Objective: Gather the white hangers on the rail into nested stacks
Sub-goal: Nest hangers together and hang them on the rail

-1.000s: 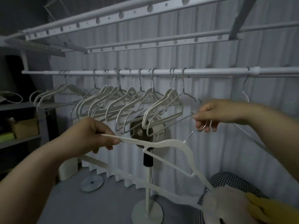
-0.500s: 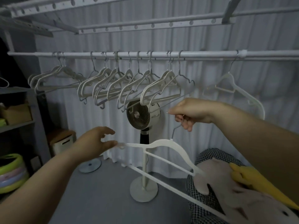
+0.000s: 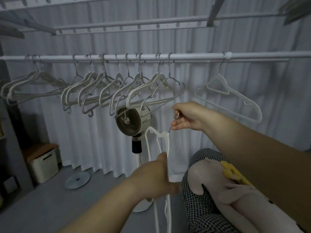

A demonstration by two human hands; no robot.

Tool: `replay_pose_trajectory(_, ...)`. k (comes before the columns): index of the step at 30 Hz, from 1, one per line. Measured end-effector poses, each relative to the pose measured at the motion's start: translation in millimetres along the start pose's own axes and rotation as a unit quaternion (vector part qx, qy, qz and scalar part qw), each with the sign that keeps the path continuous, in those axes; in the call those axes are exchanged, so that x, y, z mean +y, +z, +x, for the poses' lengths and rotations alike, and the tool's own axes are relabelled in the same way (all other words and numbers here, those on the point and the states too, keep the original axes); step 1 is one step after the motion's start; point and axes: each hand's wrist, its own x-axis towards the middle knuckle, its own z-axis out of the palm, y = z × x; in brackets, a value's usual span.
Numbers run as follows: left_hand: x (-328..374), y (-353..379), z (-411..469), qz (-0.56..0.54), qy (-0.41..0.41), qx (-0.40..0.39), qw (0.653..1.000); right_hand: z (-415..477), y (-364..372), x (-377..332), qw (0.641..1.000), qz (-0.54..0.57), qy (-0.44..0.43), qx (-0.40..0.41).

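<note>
A white rail (image 3: 193, 56) runs across the view with several white hangers (image 3: 107, 88) hooked on its left and middle stretch. One lone hanger (image 3: 227, 95) hangs further right. Below the rail I hold a single white hanger (image 3: 165, 142), turned edge-on and pointing down. My right hand (image 3: 188, 116) pinches its metal hook. My left hand (image 3: 156, 175) grips its lower arm, just under the shoulder.
A standing fan (image 3: 130, 122) is right behind the held hanger, against white curtains. A white box with a wooden lid (image 3: 42, 163) and a disc base (image 3: 77, 179) sit on the floor at left. A checked cushion with plush toys (image 3: 210, 182) lies at right.
The held hanger has swung from lying across to hanging edge-on. My left hand moved right and closed on its arm; my right hand kept the hook.
</note>
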Motion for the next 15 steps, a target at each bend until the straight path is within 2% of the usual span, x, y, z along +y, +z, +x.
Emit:
replay_pose_trajectory(3, 2.6, 8.8, 10.9, 0.053, -0.001, 0.062, 0.997, 0.6, -2.5, -1.8, 0.999, 0.032, -0.014, 0.017)
replay_pose_trajectory(7, 3.2, -1.6, 22.6, 0.061, 0.004, 0.141, 0.988, 7.7, -15.6, -5.3, 0.998, 0.035, -0.047, 0.017)
replay_pose_trajectory(11, 3.7, -14.7, 39.1, 0.074, 0.018, 0.151, 0.986, 20.8, -43.9, -11.9, 0.992, -0.091, -0.083, 0.039)
replay_pose_trajectory(15, 8.8, -31.4, 61.1, 0.071, 0.019, 0.167, 0.983, 33.4, -77.5, -27.5, 0.956, -0.224, -0.157, 0.105)
